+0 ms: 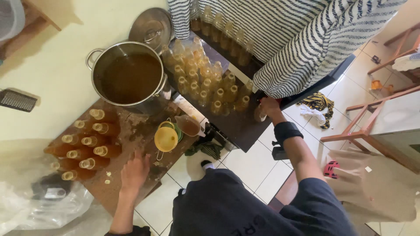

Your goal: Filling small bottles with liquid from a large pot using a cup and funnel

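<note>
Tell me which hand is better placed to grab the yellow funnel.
Left, probably. The left hand rests flat on the board near the yellow funnel; the right hand is away by the bottles.

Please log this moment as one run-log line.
left hand: flat on wooden board | right hand: holding filled bottle at dark table edge

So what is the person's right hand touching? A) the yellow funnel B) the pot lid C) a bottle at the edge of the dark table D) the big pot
C. The right hand reaches out to a bottle at the edge of the dark table, far from the big pot, the yellow funnel and the pot lid.
</note>
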